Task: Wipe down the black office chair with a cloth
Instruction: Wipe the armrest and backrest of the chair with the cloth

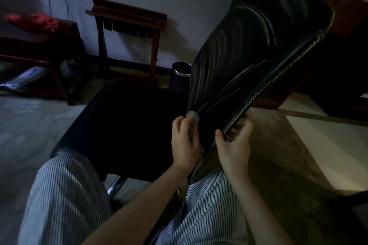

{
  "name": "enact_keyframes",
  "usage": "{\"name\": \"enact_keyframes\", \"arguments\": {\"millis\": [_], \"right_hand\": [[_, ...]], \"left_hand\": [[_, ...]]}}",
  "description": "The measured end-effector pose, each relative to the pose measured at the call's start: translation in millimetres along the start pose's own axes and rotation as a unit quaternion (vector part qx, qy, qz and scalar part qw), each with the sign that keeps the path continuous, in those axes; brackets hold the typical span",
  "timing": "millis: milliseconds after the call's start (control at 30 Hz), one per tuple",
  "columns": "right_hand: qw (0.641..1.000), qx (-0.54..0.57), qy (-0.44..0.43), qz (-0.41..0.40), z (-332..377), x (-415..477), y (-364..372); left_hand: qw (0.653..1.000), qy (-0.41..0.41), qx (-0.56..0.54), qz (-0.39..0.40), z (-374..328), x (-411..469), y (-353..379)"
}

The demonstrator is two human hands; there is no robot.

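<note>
Left hand: fingers curled round a small grey cloth, pressing the wad on the front of the backrest at its lower end.
Right hand: at 3 o'clock of the left, thumb on the front face, fingers wrapped behind the stitched edge, gripping it.
Black office chair: backrest tilted toward 1 o'clock, smooth padding, curved ribbed seams, pale edge stitching. Seat flat and dark at 9 o'clock. Chrome base at 7 o'clock.
Striped trousers: 7 o'clock.
Round dark bin, metal rim: 12 o'clock, partly hidden by the backrest.
Wooden rack: 11 o'clock, against the wall.
Red fabric on a dark wooden bench: 10 o'clock.
</note>
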State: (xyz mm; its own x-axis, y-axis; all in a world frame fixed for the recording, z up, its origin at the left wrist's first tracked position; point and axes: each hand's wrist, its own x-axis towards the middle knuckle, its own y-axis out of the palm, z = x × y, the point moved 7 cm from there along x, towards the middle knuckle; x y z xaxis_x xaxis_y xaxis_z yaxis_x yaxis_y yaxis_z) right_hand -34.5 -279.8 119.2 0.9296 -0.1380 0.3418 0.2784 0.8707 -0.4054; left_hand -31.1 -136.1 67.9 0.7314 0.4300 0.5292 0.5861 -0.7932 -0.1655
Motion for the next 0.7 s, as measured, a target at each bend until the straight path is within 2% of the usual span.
{"name": "enact_keyframes", "arguments": {"millis": [167, 233, 300, 467, 600, 700], "right_hand": [[1.0, -0.018, -0.004, -0.008, 1, -7, 4], [0.999, -0.025, -0.016, -0.014, 4, -9, 7], [0.999, -0.029, -0.029, -0.02, 6, -14, 10], [0.998, -0.015, -0.053, -0.03, 11, -28, 16], [0.996, -0.005, -0.083, -0.014, 17, -35, 20], [0.996, 0.01, -0.091, 0.0, 22, -39, 23]], "left_hand": [[0.99, -0.122, 0.012, 0.066, 61, -31, -8], [0.979, -0.165, 0.032, 0.118, 82, -36, -14], [0.967, -0.215, 0.031, 0.133, 99, -38, -27], [0.958, -0.277, -0.067, 0.014, 77, -32, -53], [0.966, -0.238, -0.1, -0.009, 36, -23, -43], [0.962, -0.244, -0.113, -0.043, 32, -26, -42]]}}
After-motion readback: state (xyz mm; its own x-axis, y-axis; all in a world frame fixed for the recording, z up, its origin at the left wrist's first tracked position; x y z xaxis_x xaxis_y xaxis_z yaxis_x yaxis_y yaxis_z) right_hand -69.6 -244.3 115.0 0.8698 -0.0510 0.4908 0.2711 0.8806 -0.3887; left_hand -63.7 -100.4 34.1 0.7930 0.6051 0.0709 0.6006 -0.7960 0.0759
